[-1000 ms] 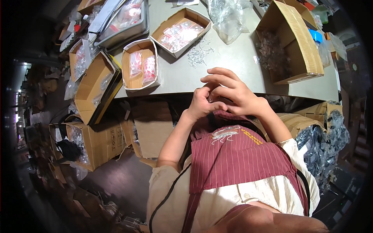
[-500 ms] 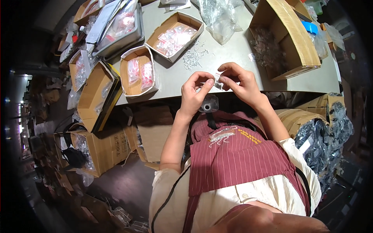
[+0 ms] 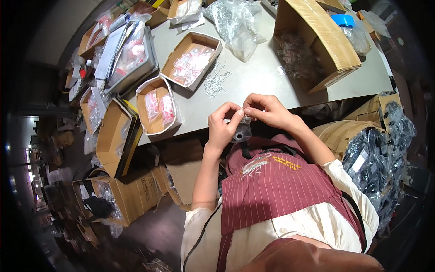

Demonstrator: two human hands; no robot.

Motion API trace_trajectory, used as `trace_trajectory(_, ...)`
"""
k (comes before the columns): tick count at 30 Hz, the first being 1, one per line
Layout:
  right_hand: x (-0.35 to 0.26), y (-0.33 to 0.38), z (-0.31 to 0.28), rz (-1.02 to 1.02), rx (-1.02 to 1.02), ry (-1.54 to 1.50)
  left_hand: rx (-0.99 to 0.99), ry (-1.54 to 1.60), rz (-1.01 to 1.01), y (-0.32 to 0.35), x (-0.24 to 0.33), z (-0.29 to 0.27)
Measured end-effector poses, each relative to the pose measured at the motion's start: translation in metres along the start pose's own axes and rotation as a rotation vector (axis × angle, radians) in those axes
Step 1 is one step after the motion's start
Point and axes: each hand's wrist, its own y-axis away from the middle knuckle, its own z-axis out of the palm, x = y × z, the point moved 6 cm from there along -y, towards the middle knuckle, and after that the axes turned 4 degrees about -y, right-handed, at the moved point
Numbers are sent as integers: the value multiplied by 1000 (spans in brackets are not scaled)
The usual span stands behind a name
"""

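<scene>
At the table's front edge, my left hand (image 3: pixel 223 130) and my right hand (image 3: pixel 271 112) meet, thumbs and forefingers pinched together. Between the fingertips is a small clear plastic bag (image 3: pixel 246 120), mostly hidden; what is inside cannot be made out. Both hands grip its upper part. Beyond them on the grey table (image 3: pixel 258 75) lies a loose pile of small silvery metal pieces (image 3: pixel 216 82). An open cardboard tray (image 3: pixel 168 72) of small clear bags with red marks stands behind that pile. A smaller tray (image 3: pixel 141 110) to the left holds red-and-white bagged bundles.
At the right a large carton (image 3: pixel 333 41) lies with its opening toward the pile, small dark bagged pieces inside. A big clear plastic bag (image 3: pixel 238 29) sits at the back. A grey bin (image 3: pixel 152 59) of bags stands left; cartons (image 3: pixel 131 195) crowd the floor below.
My hands have come closer together and lower, toward my body, both now pinching the small bag's top. The view has shifted, so the table things appear farther left.
</scene>
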Motion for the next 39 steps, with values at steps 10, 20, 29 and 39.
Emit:
trace_trajectory(10, 4, 2, 4, 34, -114, -49, 19, -220, 156, 0, 10, 4)
trace_trajectory(20, 5, 0, 10, 136, -151, -345, 39, 18, 193, 0, 7, 2)
trace_trajectory(29, 8, 3, -35, -9, 286, -564, 122, 303, -108, -29, -19, 4)
trace_trajectory(39, 93, -14, -57, -139, 526, 153, 301, -565, 86, -156, -111, -69)
